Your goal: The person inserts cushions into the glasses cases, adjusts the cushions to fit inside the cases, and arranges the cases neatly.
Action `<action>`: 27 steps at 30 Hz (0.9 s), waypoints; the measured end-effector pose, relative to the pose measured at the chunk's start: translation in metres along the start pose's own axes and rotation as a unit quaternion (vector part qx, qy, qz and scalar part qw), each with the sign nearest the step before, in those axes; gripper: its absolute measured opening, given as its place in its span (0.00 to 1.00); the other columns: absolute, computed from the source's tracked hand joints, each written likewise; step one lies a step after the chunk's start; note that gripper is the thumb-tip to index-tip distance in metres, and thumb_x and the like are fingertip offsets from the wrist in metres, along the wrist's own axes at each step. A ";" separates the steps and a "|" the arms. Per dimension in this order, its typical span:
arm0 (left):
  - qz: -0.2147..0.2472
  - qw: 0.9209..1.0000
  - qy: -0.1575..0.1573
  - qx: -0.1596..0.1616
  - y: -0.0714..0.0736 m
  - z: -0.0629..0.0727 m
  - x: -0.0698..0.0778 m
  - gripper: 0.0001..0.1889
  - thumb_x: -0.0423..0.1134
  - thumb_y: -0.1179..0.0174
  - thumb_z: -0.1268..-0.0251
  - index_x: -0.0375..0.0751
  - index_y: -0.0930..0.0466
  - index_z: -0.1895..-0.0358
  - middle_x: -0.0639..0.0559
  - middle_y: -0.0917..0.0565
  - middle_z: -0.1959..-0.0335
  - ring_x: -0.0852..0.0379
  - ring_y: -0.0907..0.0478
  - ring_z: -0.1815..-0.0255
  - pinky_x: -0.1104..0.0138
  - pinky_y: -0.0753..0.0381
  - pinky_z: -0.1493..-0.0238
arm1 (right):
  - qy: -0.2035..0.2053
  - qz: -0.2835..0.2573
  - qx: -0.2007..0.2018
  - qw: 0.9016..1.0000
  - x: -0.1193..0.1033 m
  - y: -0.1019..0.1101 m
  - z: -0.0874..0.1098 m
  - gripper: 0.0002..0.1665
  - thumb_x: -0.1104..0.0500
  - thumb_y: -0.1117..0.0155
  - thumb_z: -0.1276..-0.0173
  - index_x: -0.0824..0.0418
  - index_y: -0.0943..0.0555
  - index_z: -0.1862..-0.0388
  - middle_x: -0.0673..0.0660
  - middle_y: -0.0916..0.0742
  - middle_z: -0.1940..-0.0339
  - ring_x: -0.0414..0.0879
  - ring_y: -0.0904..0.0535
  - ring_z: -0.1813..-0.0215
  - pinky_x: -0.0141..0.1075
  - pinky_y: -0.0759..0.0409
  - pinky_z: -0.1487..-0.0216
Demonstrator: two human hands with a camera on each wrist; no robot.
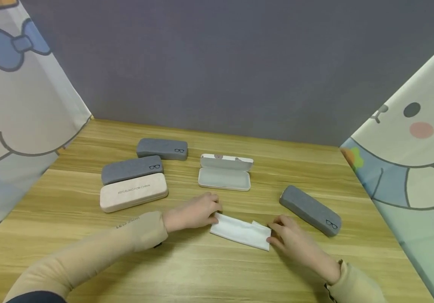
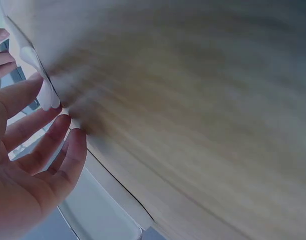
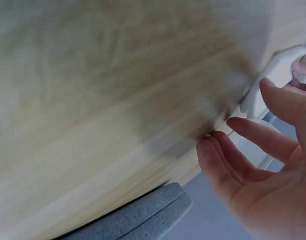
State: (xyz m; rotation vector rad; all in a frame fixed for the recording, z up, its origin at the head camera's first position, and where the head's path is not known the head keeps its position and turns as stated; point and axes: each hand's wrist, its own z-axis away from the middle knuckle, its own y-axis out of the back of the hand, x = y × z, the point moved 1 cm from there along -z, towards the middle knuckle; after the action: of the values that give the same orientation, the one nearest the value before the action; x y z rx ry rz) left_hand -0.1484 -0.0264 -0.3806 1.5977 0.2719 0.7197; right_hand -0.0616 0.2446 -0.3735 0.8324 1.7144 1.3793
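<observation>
A white folded cloth [image 1: 241, 231] lies as a narrow strip on the wooden table, with a small flap standing up along its far edge. At its left end, my left hand [image 1: 195, 211] pinches the cloth; the left wrist view shows the thumb on the white fabric [image 2: 45, 92] and the other fingers loosely bent. My right hand [image 1: 296, 242] holds the opposite end, thumb and forefinger at the corners. In the right wrist view its thumb [image 3: 280, 100] overlaps the cloth. Beyond the cloth stands an open white glasses case [image 1: 224, 179], its lid raised.
To the right lies a grey glasses case [image 1: 309, 210], close to my right hand. On the left are a cream case [image 1: 133, 192] with lettering, a grey case [image 1: 131, 169] against it, and another grey case [image 1: 161, 149] farther back. A grey partition [image 1: 217, 71] stands behind the table.
</observation>
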 end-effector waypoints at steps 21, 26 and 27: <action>0.136 0.990 0.028 0.008 0.002 -0.001 0.002 0.04 0.30 0.36 0.42 0.39 0.18 0.73 0.53 0.21 0.75 0.64 0.32 0.73 0.74 0.31 0.69 | -0.058 -0.054 0.001 0.997 -0.005 -0.001 -0.007 0.05 0.63 0.30 0.41 0.63 0.16 0.66 0.51 0.18 0.68 0.38 0.24 0.67 0.28 0.24 0.69; 0.201 0.978 0.052 0.007 0.008 0.005 -0.004 0.05 0.30 0.35 0.42 0.40 0.20 0.74 0.54 0.22 0.76 0.66 0.32 0.73 0.76 0.31 0.69 | -0.060 -0.090 -0.007 0.994 -0.004 0.004 -0.013 0.03 0.64 0.32 0.40 0.63 0.17 0.67 0.51 0.18 0.69 0.38 0.22 0.67 0.27 0.23 0.69; 0.207 0.977 0.052 0.010 0.010 0.006 -0.006 0.05 0.30 0.35 0.42 0.39 0.20 0.74 0.53 0.22 0.77 0.66 0.32 0.74 0.76 0.30 0.69 | -0.052 -0.093 -0.007 0.994 -0.004 0.007 -0.015 0.03 0.65 0.32 0.40 0.63 0.17 0.67 0.51 0.18 0.69 0.39 0.22 0.67 0.27 0.23 0.69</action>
State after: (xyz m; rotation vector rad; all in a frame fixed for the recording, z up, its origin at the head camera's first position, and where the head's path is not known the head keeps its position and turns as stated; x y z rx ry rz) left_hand -0.1519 -0.0364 -0.3725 1.6557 0.0189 1.1248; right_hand -0.0725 0.2354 -0.3647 0.7047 1.6553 1.2008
